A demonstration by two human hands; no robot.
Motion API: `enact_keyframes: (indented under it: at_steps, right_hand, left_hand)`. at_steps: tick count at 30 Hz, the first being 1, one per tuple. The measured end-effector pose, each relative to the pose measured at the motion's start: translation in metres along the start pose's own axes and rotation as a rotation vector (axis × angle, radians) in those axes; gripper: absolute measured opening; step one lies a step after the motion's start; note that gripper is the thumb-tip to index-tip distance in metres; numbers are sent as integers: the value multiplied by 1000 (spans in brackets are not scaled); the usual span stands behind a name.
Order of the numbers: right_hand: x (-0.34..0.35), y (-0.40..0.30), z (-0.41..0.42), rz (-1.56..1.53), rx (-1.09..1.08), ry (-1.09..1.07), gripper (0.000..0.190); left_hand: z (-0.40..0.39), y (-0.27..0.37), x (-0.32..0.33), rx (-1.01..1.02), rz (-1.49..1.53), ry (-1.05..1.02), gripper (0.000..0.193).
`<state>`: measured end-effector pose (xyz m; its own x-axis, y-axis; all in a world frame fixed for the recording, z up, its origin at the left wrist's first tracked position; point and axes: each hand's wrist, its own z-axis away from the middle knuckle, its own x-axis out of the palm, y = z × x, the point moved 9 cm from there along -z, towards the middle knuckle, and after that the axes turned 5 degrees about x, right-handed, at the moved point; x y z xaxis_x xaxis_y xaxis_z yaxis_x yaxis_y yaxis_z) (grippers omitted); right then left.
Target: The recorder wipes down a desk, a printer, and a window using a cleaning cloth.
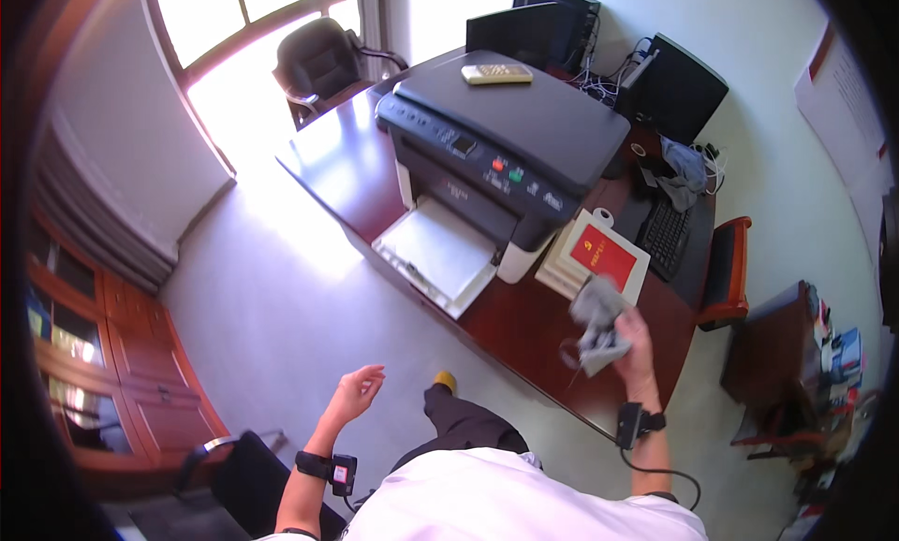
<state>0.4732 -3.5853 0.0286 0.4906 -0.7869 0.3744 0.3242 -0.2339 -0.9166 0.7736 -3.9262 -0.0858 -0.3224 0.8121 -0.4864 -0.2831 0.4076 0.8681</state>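
Observation:
My right hand (634, 341) grips a crumpled grey cloth (599, 306), which is blurred. It hangs over the right end of the dark red wooden desk (520, 323), close to the near corner of a stack of books with a red cover on top (604, 253). Out over the floor, left of the desk, my left hand (357, 392) is loosely curled and holds nothing. On the desk stands a black multifunction printer (484, 155). White paper (442, 243) lies in its pulled-out front tray.
A beige remote control (497, 73) rests on the printer's lid. Behind it are monitors (674, 88) with tangled cables. A keyboard (666, 239), a tape roll (602, 217) and a bluish-grey cloth (683, 169) lie to the right. Chairs (319, 60) and a wooden cabinet (151, 362) stand around.

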Motion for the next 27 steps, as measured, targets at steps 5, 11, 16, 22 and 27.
enact_keyframes:
  at_steps: [5,11,16,22,27]
  right_hand:
    - [86,-154,-63,207,-519,149,41]
    - [197,-122,-177,1847,-521,-253,50]
    - [164,-135,-238,1629,-231,-132,55]
    - [67,-161,-302,1868,40,710,58]
    - [212,-111,-310,1871,-146,403,60]
  left_hand:
    - [-139,105,-84,430,-87,74,36]
    - [-265,239,-146,881,-215,-40,39]
    - [-348,288,-176,1105,-229,-181,32]
    - [-427,332,-137,1240,-382,-459,44]
    - [-497,364,-99,1180,-461,-408,70]
